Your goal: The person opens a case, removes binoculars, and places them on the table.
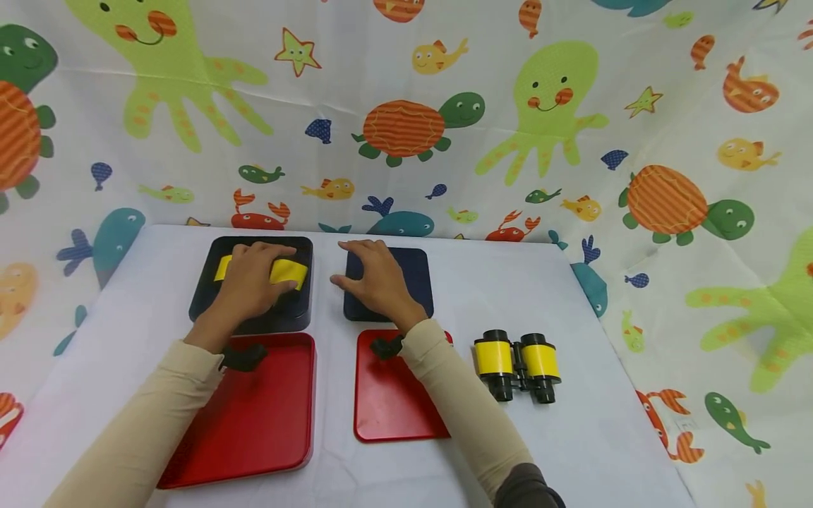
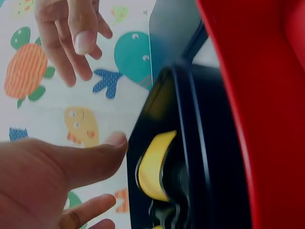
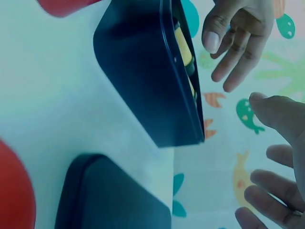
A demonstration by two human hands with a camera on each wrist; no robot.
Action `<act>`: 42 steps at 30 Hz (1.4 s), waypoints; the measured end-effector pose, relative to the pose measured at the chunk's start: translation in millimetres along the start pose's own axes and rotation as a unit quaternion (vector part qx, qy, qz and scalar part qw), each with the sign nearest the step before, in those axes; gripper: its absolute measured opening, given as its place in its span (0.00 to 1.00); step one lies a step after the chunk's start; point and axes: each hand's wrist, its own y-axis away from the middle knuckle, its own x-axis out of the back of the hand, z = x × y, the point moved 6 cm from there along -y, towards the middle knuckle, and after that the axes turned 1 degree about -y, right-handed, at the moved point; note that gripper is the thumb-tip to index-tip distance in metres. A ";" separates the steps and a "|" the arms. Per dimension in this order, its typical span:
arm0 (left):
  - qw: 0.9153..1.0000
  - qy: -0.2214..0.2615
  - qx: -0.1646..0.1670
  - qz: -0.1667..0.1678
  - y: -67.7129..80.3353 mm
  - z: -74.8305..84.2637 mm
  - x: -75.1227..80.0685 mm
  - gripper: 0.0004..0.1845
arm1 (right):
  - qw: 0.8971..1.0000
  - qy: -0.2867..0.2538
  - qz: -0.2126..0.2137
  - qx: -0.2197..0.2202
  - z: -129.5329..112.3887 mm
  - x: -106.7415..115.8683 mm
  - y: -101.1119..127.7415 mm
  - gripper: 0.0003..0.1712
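A yellow-and-black pair of binoculars [image 2: 155, 167] lies inside the black box [image 1: 276, 324] at the back left. Over that box hovers my left hand [image 1: 250, 279], its thumb and fingers spread apart with nothing between them; in the head view it covers the middle of the binoculars. My right hand [image 1: 375, 275] is above the flat dark lid [image 1: 416, 282] beside the box, fingers spread and thumb held away from them. In the right wrist view the right hand [image 3: 286, 157] is likewise holding nothing, and the lid [image 3: 119, 195] lies below on the table.
A red tray-like box [image 1: 267, 416] sits in front of the black box, partly under my left forearm. Beside it is a red lid [image 1: 394, 402], partly behind my right sleeve. Another pair of yellow-and-black binoculars [image 1: 517, 363] lies to the right. A sea-animal-print curtain [image 1: 406, 63] hangs behind.
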 end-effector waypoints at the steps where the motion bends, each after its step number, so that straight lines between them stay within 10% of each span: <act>1: 1.000 0.001 0.000 -0.001 -0.1 -4.3 1.5 0.35 | 1.000 -0.001 -0.002 0.001 -2.8 -1.4 -2.0 0.39; 12: 0.999 -0.006 0.019 -0.027 3.3 -61.3 20.2 0.36 | 0.998 0.011 -0.048 0.037 -35.7 -29.6 -23.7 0.41; 21: 0.992 -0.008 0.069 -0.109 7.4 -99.6 15.9 0.41 | 0.995 0.014 -0.095 0.035 -41.2 -62.8 -36.8 0.42; 42: 0.992 -0.015 0.056 -0.109 15.2 -113.3 18.6 0.43 | 0.993 0.057 -0.093 0.047 -50.7 -75.4 -37.9 0.40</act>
